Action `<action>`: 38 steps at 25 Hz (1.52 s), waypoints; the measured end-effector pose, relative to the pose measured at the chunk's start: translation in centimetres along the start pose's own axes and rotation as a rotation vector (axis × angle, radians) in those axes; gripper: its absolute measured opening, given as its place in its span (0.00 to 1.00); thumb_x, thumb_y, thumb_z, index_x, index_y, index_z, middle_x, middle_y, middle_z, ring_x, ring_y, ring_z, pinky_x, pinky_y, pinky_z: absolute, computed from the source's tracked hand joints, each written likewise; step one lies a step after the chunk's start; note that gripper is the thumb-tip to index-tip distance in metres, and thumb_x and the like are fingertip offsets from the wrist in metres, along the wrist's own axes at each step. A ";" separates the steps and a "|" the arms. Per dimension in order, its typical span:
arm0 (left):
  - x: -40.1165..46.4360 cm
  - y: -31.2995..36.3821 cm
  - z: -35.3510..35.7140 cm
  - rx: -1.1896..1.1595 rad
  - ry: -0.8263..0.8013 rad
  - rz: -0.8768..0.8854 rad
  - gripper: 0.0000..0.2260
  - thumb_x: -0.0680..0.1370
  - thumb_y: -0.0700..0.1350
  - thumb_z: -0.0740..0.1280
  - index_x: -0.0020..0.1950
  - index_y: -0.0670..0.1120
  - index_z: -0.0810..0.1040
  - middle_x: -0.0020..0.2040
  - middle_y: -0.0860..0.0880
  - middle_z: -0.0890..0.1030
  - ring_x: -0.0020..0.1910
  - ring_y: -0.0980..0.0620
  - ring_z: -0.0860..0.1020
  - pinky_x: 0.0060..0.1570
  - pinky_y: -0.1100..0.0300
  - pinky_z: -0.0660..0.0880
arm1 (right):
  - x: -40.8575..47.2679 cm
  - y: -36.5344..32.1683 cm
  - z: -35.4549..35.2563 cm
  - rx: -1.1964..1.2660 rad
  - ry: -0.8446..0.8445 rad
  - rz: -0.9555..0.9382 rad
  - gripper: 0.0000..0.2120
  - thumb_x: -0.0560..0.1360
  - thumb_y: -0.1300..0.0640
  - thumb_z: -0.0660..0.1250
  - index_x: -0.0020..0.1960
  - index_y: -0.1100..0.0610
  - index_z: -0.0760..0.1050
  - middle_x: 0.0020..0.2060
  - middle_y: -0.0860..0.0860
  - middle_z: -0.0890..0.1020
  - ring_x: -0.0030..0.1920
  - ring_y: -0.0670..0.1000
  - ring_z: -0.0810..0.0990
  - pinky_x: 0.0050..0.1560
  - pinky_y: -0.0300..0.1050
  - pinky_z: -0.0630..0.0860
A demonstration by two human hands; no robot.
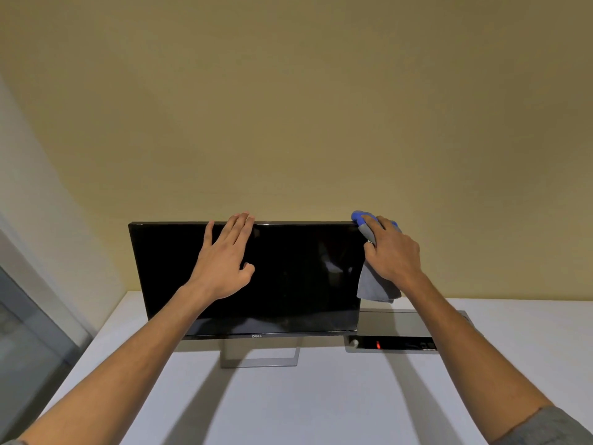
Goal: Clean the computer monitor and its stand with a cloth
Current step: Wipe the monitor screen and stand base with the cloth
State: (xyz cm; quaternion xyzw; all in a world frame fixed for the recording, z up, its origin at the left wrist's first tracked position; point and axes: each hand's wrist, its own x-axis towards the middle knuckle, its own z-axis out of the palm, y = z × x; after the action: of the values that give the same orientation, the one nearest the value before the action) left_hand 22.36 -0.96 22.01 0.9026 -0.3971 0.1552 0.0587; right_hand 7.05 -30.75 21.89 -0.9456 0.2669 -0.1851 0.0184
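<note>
1. A pale wall panel with a grey pane runs down the far left; nothing there matters to the job.
2. The monitor stands upright on the white table, its dark screen facing the person and its long axis running left to right. Its grey stand sits below the middle, and I would judge it not yet wiped.
3. The left hand lies flat against the screen, fingers stretched straight and slightly spread, tips reaching the top edge. It grips nothing; it looks to be steadying the panel.
4. The right hand is at the top right corner, fingers curled and closed around a cloth. The cloth is grey with a blue part bunched over the corner, and its loose end hangs down beside the right edge.
5. The rest of the top edge stretches away leftward from the cloth, toward the left hand. The right hand is the nearer one to work with, so a sweep leftward along that edge seems the natural next stroke.
6. Lower right, a flat dark box with a small red light sits on the table just beside the monitor.
</note>
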 end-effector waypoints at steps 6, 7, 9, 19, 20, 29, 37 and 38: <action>0.7 1.9 -0.1 0.027 -0.020 0.064 0.40 0.75 0.52 0.61 0.80 0.48 0.41 0.80 0.50 0.42 0.76 0.56 0.38 0.73 0.45 0.34 | -0.9 1.9 -0.2 0.819 -0.040 0.157 0.27 0.80 0.60 0.57 0.77 0.46 0.58 0.75 0.46 0.63 0.69 0.52 0.69 0.62 0.49 0.69; 0.9 2.2 -0.1 0.036 -0.025 0.075 0.40 0.75 0.52 0.61 0.79 0.48 0.40 0.79 0.50 0.41 0.75 0.57 0.37 0.73 0.45 0.33 | -1.4 1.9 -0.1 0.924 -0.011 0.241 0.26 0.81 0.61 0.57 0.77 0.47 0.58 0.73 0.48 0.67 0.66 0.52 0.72 0.59 0.46 0.69; 1.5 2.8 -0.1 0.046 -0.041 0.104 0.40 0.75 0.53 0.60 0.79 0.49 0.39 0.79 0.51 0.40 0.75 0.57 0.35 0.73 0.45 0.33 | -2.0 1.7 0.2 1.066 0.009 0.349 0.25 0.81 0.61 0.57 0.76 0.47 0.60 0.69 0.50 0.72 0.58 0.50 0.74 0.55 0.42 0.70; 2.6 4.2 0.5 0.126 -0.118 0.210 0.41 0.75 0.54 0.60 0.79 0.52 0.36 0.78 0.51 0.37 0.75 0.55 0.35 0.72 0.44 0.31 | -2.0 -0.7 2.4 1.159 -0.083 0.353 0.22 0.81 0.57 0.57 0.75 0.48 0.64 0.61 0.48 0.76 0.57 0.52 0.77 0.56 0.48 0.76; 2.6 4.1 0.7 0.126 -0.123 0.215 0.41 0.75 0.54 0.61 0.79 0.52 0.36 0.79 0.51 0.38 0.75 0.55 0.35 0.72 0.44 0.31 | -2.4 -0.7 3.1 1.141 -0.075 0.364 0.22 0.81 0.57 0.58 0.75 0.48 0.64 0.63 0.49 0.76 0.58 0.53 0.78 0.55 0.48 0.76; 2.6 4.0 1.7 0.144 -0.075 0.211 0.42 0.74 0.53 0.62 0.79 0.52 0.39 0.79 0.51 0.40 0.77 0.54 0.40 0.72 0.41 0.33 | -10.3 -0.5 11.1 0.939 -0.203 0.530 0.23 0.82 0.53 0.59 0.76 0.51 0.61 0.71 0.54 0.71 0.66 0.58 0.72 0.64 0.52 0.71; 2.6 4.1 2.2 0.152 -0.066 0.204 0.42 0.74 0.53 0.63 0.79 0.51 0.39 0.79 0.50 0.40 0.78 0.52 0.40 0.72 0.41 0.32 | -14.9 0.6 16.1 0.889 -0.374 0.604 0.24 0.82 0.53 0.58 0.77 0.50 0.59 0.73 0.54 0.67 0.72 0.59 0.66 0.70 0.57 0.64; 2.6 4.0 2.2 0.150 -0.070 0.205 0.43 0.74 0.53 0.63 0.79 0.51 0.38 0.79 0.50 0.39 0.78 0.52 0.40 0.72 0.41 0.33 | -15.3 0.9 16.6 0.880 -0.407 0.620 0.24 0.82 0.52 0.58 0.77 0.49 0.58 0.74 0.54 0.67 0.72 0.60 0.66 0.71 0.58 0.64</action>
State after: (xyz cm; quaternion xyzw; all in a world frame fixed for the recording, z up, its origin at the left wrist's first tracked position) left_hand 21.62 -5.97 20.74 0.8639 -0.4765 0.1581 -0.0393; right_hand 0.51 -24.73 1.12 -0.7431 0.4204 -0.0789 0.5147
